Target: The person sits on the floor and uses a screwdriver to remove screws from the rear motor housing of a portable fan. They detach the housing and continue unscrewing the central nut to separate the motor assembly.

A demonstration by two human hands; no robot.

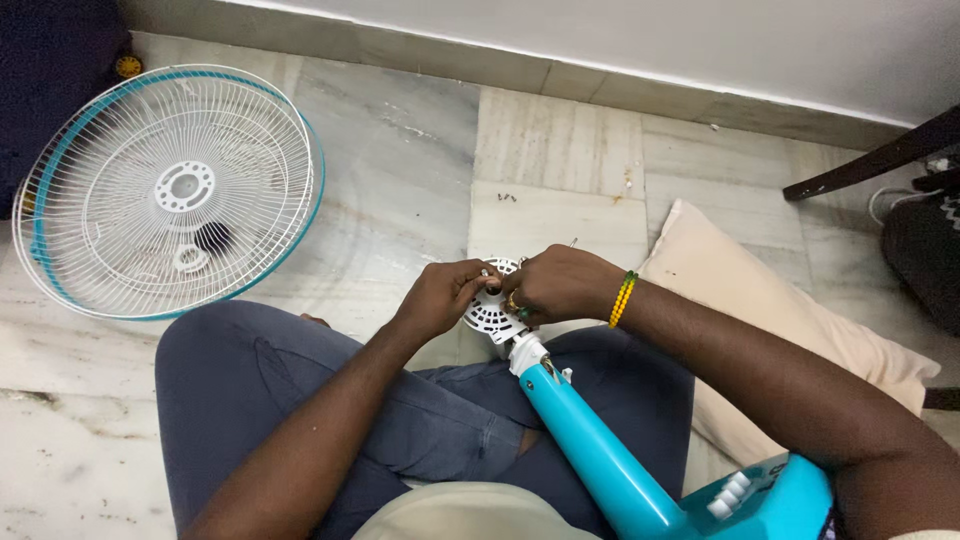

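Observation:
A turquoise fan stand (600,455) lies across my lap, its white motor housing (489,315) pointing away from me. My left hand (440,296) pinches something small at the housing's upper left edge. My right hand (560,285), with a ring and a yellow-green bead bracelet, wraps over the housing's right side. The fan's turquoise base (770,497) with white buttons sits under my right forearm. What the left fingers pinch is too small to tell.
White wire fan guards with a turquoise rim (165,190) lie on the marble floor (420,170) at the left. A beige cushion (760,310) lies at the right. A dark chair leg (870,160) and dark bag stand at far right, by the wall.

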